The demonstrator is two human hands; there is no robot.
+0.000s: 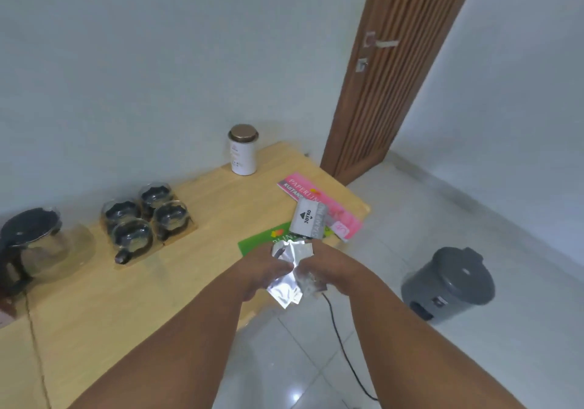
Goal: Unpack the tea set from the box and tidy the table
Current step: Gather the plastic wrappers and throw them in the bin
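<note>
left grip [268, 269] and right grip [332, 268] both tight around crumpled foil wrapper [288, 284] (white tin [242, 156] lidded)

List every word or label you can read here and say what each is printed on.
"JOYKO": top of the small grey box.
"STAM…", cut off: side of that box.
"PAPERLIN…", cut off: pink booklet.
"KUITAN…", cut off: dark band on that booklet.
Green sheet: blurred, unreadable.
White tin: print too small.
Grey bin label: too small.

Shiny crinkled foil wrapper [292, 271], matt wooden table [132, 295], glass cups [147, 216].
</note>
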